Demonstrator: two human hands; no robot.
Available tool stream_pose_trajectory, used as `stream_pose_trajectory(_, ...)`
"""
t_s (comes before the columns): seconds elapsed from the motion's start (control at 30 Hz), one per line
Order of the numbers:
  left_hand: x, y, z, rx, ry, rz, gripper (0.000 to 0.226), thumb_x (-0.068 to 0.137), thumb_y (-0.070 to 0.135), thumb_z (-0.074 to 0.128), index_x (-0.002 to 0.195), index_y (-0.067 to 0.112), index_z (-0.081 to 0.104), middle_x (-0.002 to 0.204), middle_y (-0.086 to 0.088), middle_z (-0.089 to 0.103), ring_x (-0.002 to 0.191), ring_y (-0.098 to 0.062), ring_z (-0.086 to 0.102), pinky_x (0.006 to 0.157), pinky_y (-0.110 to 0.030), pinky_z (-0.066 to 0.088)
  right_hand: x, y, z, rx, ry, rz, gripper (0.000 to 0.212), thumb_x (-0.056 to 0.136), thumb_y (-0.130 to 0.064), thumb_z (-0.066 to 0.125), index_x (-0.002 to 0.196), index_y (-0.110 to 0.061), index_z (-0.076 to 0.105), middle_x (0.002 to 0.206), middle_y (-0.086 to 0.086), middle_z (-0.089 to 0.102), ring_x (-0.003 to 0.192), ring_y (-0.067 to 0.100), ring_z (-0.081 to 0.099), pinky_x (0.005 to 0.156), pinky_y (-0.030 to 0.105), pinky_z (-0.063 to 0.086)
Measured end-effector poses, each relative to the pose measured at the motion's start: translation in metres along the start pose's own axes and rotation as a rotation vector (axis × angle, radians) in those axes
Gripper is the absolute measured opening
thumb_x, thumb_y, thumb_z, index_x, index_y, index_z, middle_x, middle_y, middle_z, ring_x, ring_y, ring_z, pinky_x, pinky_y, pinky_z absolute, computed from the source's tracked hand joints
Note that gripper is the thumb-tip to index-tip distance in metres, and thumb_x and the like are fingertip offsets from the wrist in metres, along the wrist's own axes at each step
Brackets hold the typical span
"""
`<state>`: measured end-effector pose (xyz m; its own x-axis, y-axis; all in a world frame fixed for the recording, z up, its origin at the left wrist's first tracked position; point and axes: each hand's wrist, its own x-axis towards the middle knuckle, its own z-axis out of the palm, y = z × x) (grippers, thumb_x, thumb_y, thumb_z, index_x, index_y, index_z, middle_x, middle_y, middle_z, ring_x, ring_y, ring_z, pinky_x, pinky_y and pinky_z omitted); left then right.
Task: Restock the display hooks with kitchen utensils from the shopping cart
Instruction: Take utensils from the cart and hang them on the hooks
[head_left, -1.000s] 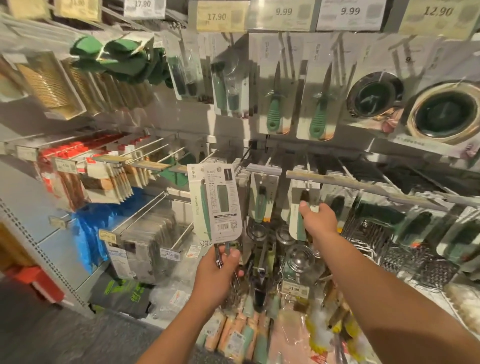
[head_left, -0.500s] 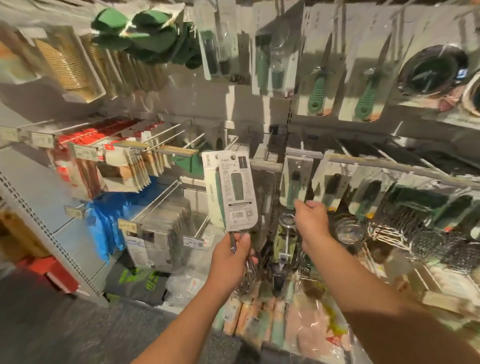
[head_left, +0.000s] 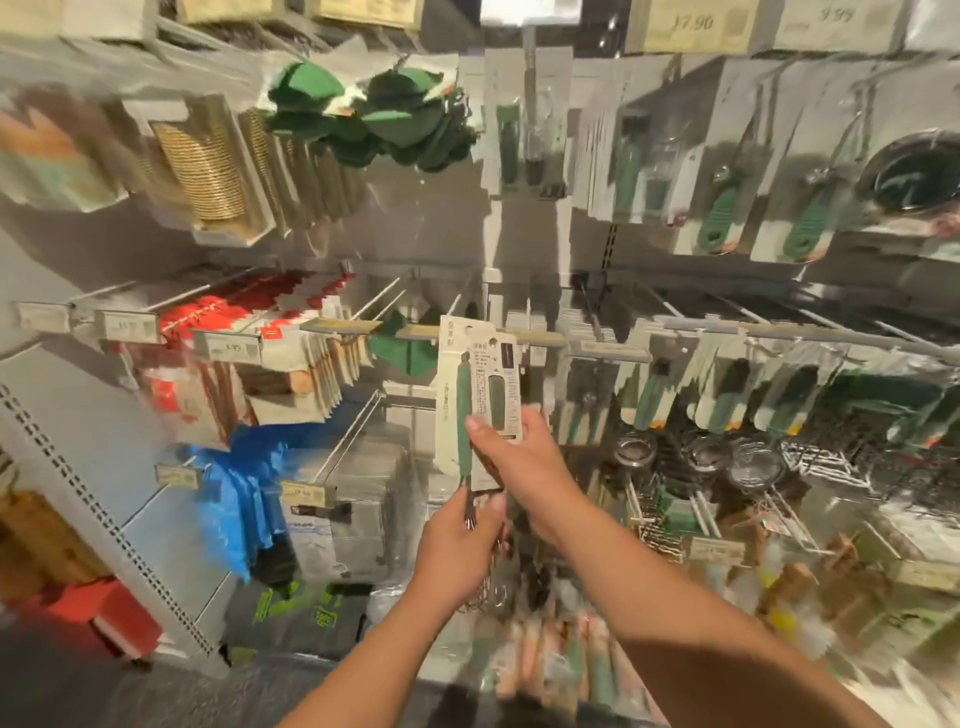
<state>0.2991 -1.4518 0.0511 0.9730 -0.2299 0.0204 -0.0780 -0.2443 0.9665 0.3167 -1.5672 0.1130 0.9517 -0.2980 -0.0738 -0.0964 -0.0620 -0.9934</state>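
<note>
a person's left hand (head_left: 457, 545) grips the wire end of a carded whisk (head_left: 480, 405) from below, while the right hand (head_left: 519, 457) closes around the lower part of its backing card. the green-handled utensil stands upright in front of the middle row of display hooks (head_left: 524, 338), beside hanging green-handled tools (head_left: 727, 395). the frame is blurred.
</note>
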Motion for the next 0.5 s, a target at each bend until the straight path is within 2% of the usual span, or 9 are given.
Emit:
stream_pose_trajectory(0.07, 0.002, -0.001, -0.011, 0.019, -0.051, 0.003, 0.020, 0.106, 0.038, 0.053, 0.091, 0.030, 0.064, 0.084, 0.006, 0.076, 0.077, -0.006, 0.069, 0.069, -0.022, 0.049, 0.002, 0.001, 0.010, -0.011, 0.036, 0.023, 0.095, 0.065, -0.062, 0.086, 0.144, -0.026, 0.047, 0.134, -0.006, 0.066, 0.122, 0.016, 0.063, 0.108, 0.044, 0.049)
stream_pose_trajectory(0.17, 0.000, -0.004, -0.025, -0.066, -0.114, -0.033, 0.024, 0.107, 0.043, 0.048, 0.103, 0.032, 0.070, 0.095, 0.003, 0.078, 0.088, -0.016, 0.072, 0.083, -0.038, 0.056, 0.006, 0.003, 0.016, 0.005, 0.024, 0.073, 0.106, 0.061, -0.069, 0.079, 0.151, -0.029, 0.042, 0.148, -0.004, 0.057, 0.129, 0.017, 0.058, 0.102, 0.043, 0.053)
stream_pose_trajectory(0.23, 0.000, -0.007, -0.032, -0.145, -0.110, -0.070, 0.026, 0.109, 0.039, 0.047, 0.110, 0.029, 0.071, 0.095, -0.002, 0.077, 0.081, -0.015, 0.071, 0.078, -0.034, 0.056, 0.007, 0.002, 0.018, 0.055, -0.001, 0.131, 0.099, 0.072, -0.062, 0.072, 0.157, -0.026, 0.036, 0.153, -0.002, 0.050, 0.130, 0.017, 0.056, 0.100, 0.041, 0.053)
stream_pose_trajectory(0.27, 0.001, -0.007, -0.036, -0.193, -0.105, -0.087, 0.025, 0.109, 0.034, 0.047, 0.112, 0.025, 0.071, 0.093, -0.005, 0.075, 0.076, -0.013, 0.069, 0.072, -0.028, 0.056, 0.006, 0.000, 0.019, 0.121, -0.005, 0.162, 0.089, 0.079, -0.055, 0.069, 0.156, -0.023, 0.037, 0.146, 0.002, 0.053, 0.120, 0.017, 0.060, 0.094, 0.038, 0.055)
stream_pose_trajectory(0.33, 0.003, -0.005, -0.043, -0.242, -0.110, -0.089, 0.023, 0.110, 0.026, 0.047, 0.111, 0.019, 0.069, 0.090, -0.006, 0.072, 0.070, -0.010, 0.068, 0.062, -0.018, 0.051, 0.009, 0.000, 0.020, 0.225, -0.001, 0.214, 0.049, 0.094, -0.042, 0.059, 0.134, -0.015, 0.054, 0.119, 0.006, 0.061, 0.094, 0.016, 0.062, 0.076, 0.031, 0.057)
stream_pose_trajectory(0.37, 0.004, -0.004, -0.047, -0.241, -0.108, -0.084, 0.023, 0.110, 0.024, 0.047, 0.110, 0.019, 0.070, 0.089, -0.006, 0.072, 0.069, -0.010, 0.068, 0.060, -0.015, 0.049, 0.011, 0.001, 0.021, 0.250, -0.005, 0.232, 0.036, 0.099, -0.039, 0.054, 0.123, -0.013, 0.060, 0.113, 0.005, 0.062, 0.092, 0.017, 0.062, 0.075, 0.032, 0.057)
stream_pose_trajectory(0.43, 0.007, -0.004, -0.053, -0.239, -0.102, -0.070, 0.024, 0.110, 0.021, 0.048, 0.107, 0.020, 0.071, 0.088, -0.006, 0.072, 0.070, -0.011, 0.069, 0.061, -0.013, 0.049, 0.014, 0.001, 0.025, 0.263, -0.001, 0.262, 0.038, 0.103, -0.042, 0.048, 0.117, -0.012, 0.067, 0.115, 0.006, 0.069, 0.097, 0.021, 0.066, 0.082, 0.040, 0.058)
stream_pose_trajectory(0.5, 0.011, -0.004, -0.059, -0.245, -0.079, -0.071, 0.023, 0.109, 0.020, 0.049, 0.108, 0.018, 0.072, 0.089, -0.008, 0.073, 0.071, -0.013, 0.069, 0.063, -0.014, 0.050, 0.012, -0.001, 0.029, 0.265, -0.040, 0.282, 0.049, 0.104, -0.052, 0.046, 0.114, -0.012, 0.073, 0.103, 0.007, 0.076, 0.086, 0.023, 0.070, 0.090, 0.044, 0.054)
